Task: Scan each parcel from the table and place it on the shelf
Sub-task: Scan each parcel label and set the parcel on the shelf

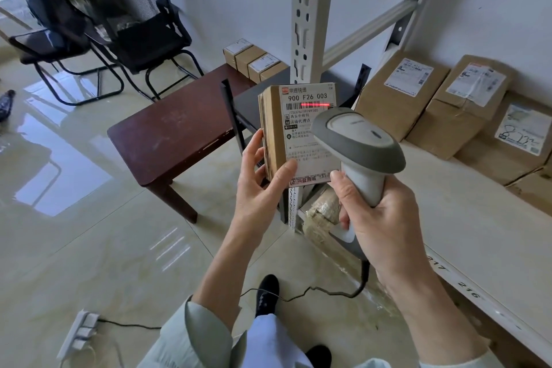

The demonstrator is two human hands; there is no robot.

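My left hand (259, 185) holds a small cardboard parcel (298, 131) upright at its lower left corner, white shipping label facing me. My right hand (385, 227) grips the handle of a grey barcode scanner (358, 140), whose head points at the label. A red scan line lies across the barcode near the label's top. The dark wooden table (176, 131) stands behind the parcel, with a row of small parcels (254, 61) at its far end. The white shelf (466, 206) runs along the right, bearing several cardboard parcels (442, 107) against the wall.
A white slotted shelf upright (307, 15) rises just behind the held parcel. Two black chairs (125, 30) stand at the back left. A wrapped bundle (322, 215) lies under the shelf. The scanner cable (313, 290) and a power strip (79, 331) lie on the glossy tiled floor.
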